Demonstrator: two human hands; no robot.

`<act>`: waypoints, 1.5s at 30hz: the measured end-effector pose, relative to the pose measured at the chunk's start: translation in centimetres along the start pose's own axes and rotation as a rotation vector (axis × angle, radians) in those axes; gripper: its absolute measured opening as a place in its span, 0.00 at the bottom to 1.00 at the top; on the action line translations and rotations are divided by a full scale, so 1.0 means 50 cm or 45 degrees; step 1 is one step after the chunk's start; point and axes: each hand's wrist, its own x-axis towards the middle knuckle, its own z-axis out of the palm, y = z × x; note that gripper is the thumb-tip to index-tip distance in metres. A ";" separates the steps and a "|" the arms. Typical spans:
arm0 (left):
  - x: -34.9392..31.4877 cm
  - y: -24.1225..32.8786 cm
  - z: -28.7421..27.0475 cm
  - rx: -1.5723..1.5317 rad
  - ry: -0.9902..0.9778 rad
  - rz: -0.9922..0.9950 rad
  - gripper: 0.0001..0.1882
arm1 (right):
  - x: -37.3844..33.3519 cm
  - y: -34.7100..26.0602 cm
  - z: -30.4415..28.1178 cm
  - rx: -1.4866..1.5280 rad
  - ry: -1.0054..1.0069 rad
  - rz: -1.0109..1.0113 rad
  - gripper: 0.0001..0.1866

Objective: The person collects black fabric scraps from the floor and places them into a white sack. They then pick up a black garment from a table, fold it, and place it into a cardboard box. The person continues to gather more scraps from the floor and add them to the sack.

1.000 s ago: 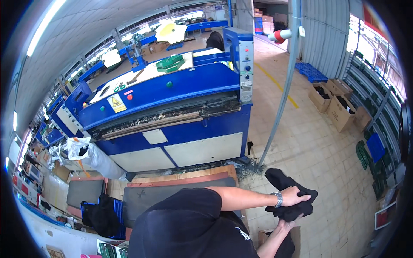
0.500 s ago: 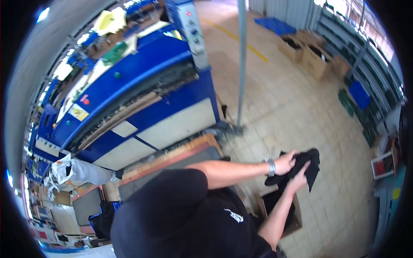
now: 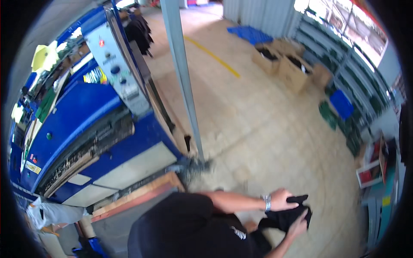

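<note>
Between my two hands a piece of black cloth [image 3: 278,221] hangs over the floor, to the right of my body. My left hand [image 3: 280,200], with a metal-band watch [image 3: 267,203] on its wrist, grips the cloth's upper edge. On the lower right side, my right hand [image 3: 297,225] holds the same cloth, its index finger stretched along it. A narrow end of cloth sticks out past my left fingers. The folds hide the fingertips, and I cannot tell what kind of item the cloth is.
A blue machine [image 3: 81,118] with a grey control panel [image 3: 118,69] stands left, a metal post [image 3: 183,81] beside it. A wood-edged platform [image 3: 137,198] lies before it. Cardboard boxes [image 3: 294,74] and shelving [image 3: 333,53] stand at the far right.
The view has turned, so the machine and post sit further left. My hands and the cloth appear lower in the picture. Both hands still grip the cloth; the open box beneath it no longer shows clearly.
</note>
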 end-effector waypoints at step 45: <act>0.244 -0.951 -0.695 0.088 3.191 -1.801 0.19 | 0.146 -1.110 2.032 0.110 -2.339 -1.931 0.10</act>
